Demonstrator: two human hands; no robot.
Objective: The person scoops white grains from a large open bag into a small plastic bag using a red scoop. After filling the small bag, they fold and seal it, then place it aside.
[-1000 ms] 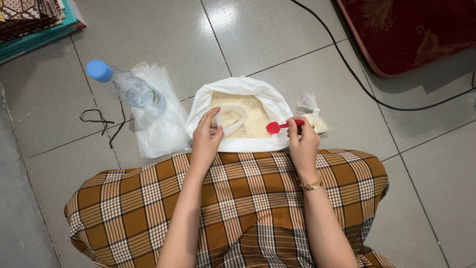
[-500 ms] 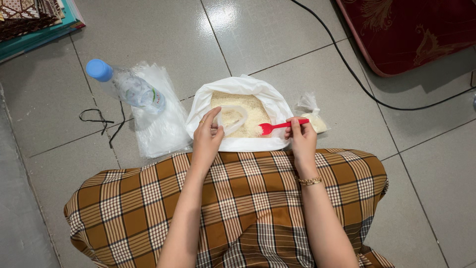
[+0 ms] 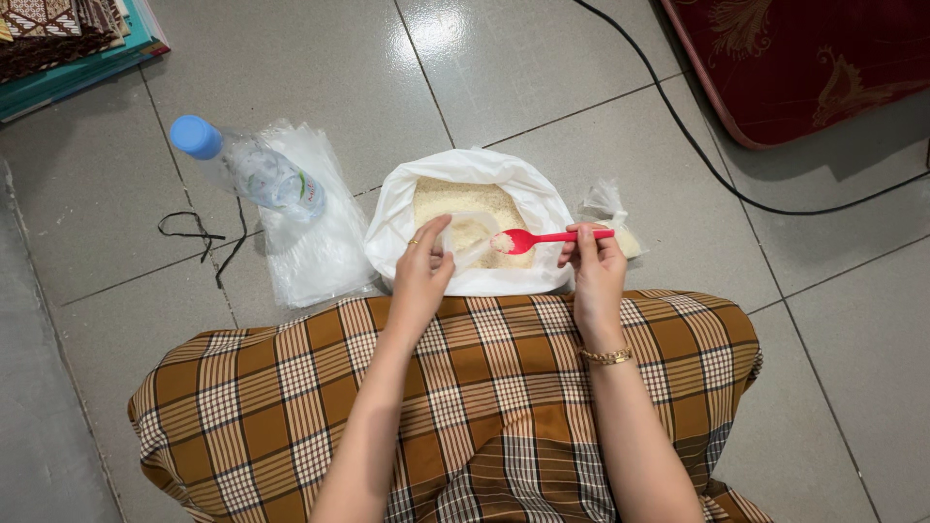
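Right now the step looks like spooning rice: the right hand point(image 3: 593, 276) pinches a red spoon point(image 3: 542, 237), its bowl loaded, over the white sack of rice point(image 3: 465, 208) at twelve o'clock from the lap. At nine o'clock of the spoon, the left hand point(image 3: 421, 276) closes on a small clear bag point(image 3: 470, 232). Tipping the load in calls for a steady bag mouth.

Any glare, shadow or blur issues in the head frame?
Head view: bright glare patch on the floor tiles above the white bag; soft shadow under the red mat; left hand, right hand and red spoon sharp, no motion blur.
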